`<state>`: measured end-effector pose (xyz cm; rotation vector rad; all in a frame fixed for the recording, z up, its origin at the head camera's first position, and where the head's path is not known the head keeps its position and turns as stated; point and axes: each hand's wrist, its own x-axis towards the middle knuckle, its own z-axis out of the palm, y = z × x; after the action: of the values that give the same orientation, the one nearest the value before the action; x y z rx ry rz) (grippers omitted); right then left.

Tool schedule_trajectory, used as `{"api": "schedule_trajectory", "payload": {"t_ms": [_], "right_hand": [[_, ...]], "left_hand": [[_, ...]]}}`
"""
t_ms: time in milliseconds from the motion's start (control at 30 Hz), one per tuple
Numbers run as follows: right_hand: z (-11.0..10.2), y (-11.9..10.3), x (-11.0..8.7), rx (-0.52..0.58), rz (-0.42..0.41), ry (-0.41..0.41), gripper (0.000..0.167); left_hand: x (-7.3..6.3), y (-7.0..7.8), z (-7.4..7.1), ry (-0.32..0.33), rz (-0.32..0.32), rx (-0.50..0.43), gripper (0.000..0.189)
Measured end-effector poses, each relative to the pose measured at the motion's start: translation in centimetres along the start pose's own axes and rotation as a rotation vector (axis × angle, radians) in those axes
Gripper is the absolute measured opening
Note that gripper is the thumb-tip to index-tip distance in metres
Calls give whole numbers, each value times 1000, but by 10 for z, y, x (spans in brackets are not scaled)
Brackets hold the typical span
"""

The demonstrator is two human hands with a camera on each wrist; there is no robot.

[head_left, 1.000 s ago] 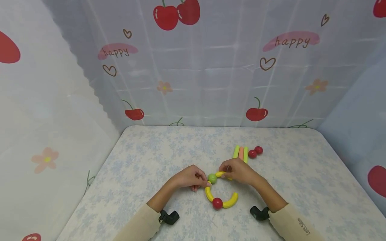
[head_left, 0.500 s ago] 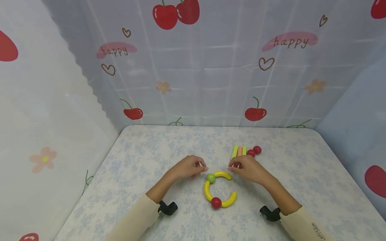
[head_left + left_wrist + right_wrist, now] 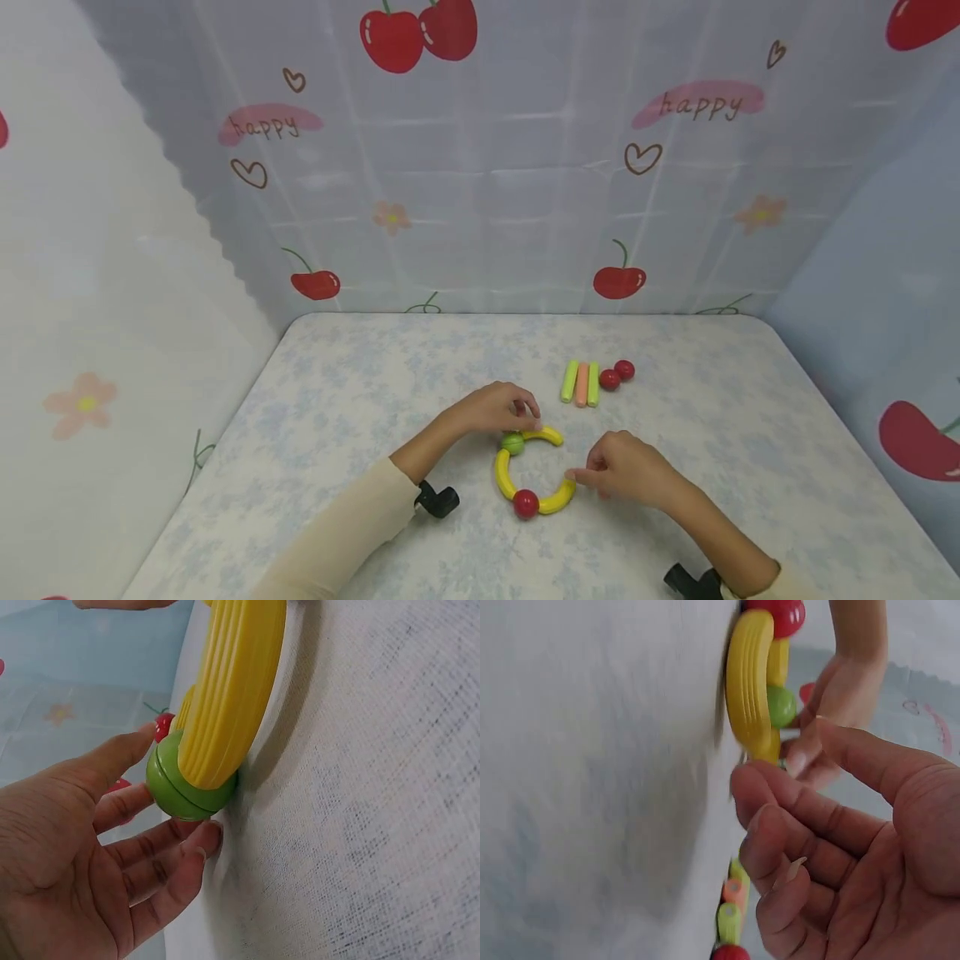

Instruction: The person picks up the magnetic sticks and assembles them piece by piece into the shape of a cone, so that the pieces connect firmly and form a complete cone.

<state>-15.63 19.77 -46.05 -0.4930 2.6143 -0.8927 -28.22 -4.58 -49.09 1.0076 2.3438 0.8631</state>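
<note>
Fingers [image 3: 761,847] of the right hand [image 3: 630,471] are loosely bent with the thumb apart from the index finger, right at the free end of the near-right banana [image 3: 558,497]; I cannot tell whether they touch it. The left hand [image 3: 498,408] has its fingers bent around the far side of the green ball [image 3: 513,443], by the far banana [image 3: 547,435]; whether they pinch anything I cannot make out.

Under both hands I count three bananas, counting the left banana [image 3: 504,475], plus one green ball and one red ball [image 3: 526,503], laid on the table [image 3: 375,358] as a broken ring with its gap on the right. From my head view, the far banana's long axis runs left to right, its free end dipping toward me. The left banana runs near to far, bowing left. The near-right banana slants away to the right from the red ball, its free end pointing away from me.

Beyond lie three sticks, two yellow-green sticks [image 3: 570,382] and one orange stick [image 3: 582,385], all roughly near to far, and two red balls [image 3: 610,380] to their right.
</note>
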Motion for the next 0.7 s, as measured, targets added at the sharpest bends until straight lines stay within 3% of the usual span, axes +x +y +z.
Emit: {"api": "schedule_trajectory", "payload": {"t_ms": [133,367,700], "right_hand": [[15,-7,-4,13,62,-24,54],[26,-11,0,-9,126,-3,53],[27,-12,10,-26,116,10,48]], "left_hand": [[3,1,3,-12,22,32,13],[-1,1,7,-6,17,23,13],[-25,-2,0,-27,-73,-97,7]]}}
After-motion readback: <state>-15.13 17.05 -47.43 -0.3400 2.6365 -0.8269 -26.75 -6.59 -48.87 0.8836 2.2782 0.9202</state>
